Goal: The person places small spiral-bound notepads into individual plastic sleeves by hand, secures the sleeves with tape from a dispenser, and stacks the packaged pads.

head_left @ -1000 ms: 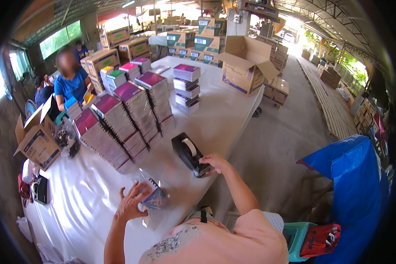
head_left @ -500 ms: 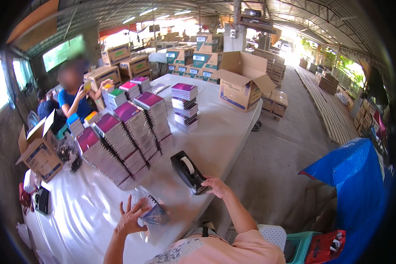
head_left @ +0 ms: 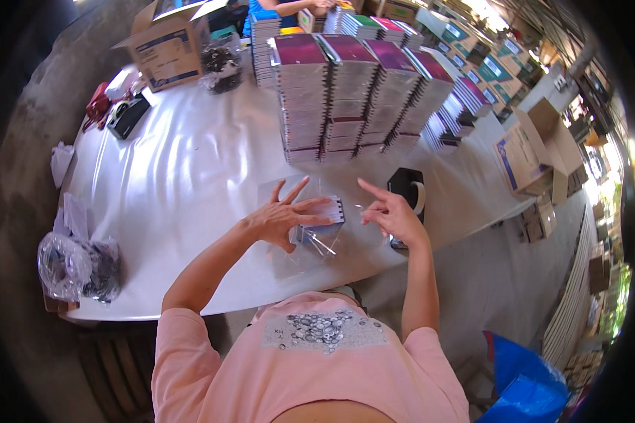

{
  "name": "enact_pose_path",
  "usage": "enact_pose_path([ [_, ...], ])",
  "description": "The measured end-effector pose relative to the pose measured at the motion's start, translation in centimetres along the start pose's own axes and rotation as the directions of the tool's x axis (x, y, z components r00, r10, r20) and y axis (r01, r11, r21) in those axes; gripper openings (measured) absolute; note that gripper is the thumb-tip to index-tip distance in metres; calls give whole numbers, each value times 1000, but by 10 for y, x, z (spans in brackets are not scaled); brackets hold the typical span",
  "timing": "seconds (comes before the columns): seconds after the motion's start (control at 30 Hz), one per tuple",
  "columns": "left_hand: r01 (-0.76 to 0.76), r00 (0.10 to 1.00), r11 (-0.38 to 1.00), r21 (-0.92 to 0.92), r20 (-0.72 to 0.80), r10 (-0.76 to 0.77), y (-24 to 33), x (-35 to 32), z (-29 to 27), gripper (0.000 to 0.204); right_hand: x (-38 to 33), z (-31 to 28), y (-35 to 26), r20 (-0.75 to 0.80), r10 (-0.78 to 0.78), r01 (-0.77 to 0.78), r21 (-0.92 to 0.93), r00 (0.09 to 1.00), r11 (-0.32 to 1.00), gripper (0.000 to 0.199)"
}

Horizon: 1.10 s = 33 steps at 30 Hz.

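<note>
A small spiral-bound notebook stack lies on the table in a clear plastic wrapper. Over its left part my left hand spreads its fingers, the fingertips touching the top. Just right of the stack, my right hand has its index finger stretched out and the other fingers curled. A faint clear strip, like a piece of tape, glints at those curled fingertips. Close behind that hand stands a black tape dispenser with a pale roll, partly hidden by the hand and wrist.
Tall stacks of purple-covered spiral notebooks rise beyond my hands. Open cardboard boxes stand at the far left and right. A second dispenser and a plastic-wrapped roll lie leftward. Another person's arm shows behind the stacks.
My right hand has left the tape dispenser and come over beside the wrapped notebooks. My left hand has settled on them. The view has tilted down and turned left.
</note>
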State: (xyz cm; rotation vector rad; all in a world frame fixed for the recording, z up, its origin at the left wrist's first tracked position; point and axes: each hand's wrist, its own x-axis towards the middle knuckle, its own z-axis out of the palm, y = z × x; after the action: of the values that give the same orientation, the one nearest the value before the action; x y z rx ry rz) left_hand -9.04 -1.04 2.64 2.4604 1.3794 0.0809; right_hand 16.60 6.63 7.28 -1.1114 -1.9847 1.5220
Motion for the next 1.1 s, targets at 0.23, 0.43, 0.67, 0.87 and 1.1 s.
enact_pose_path([
  [0.23,12,999,995,-99,-33,-16,3,-4,9,97,62,28,-14,366,137,-74,-181,921,981,82],
  [0.43,23,998,991,-128,-56,-30,5,-3,4,93,60,35,-12,-21,109,-83,-795,994,601,95],
  [0.67,55,997,974,-218,-32,-63,4,-4,5,88,31,41,54,175,-572,578,-474,801,665,65],
  [0.87,80,981,914,-398,-132,-144,3,4,28,46,26,69,52,-135,-650,608,-255,748,752,26],
  [1.1,16,895,822,-569,-358,-265,3,27,45,18,46,64,70,-186,-159,242,650,970,720,72],
])
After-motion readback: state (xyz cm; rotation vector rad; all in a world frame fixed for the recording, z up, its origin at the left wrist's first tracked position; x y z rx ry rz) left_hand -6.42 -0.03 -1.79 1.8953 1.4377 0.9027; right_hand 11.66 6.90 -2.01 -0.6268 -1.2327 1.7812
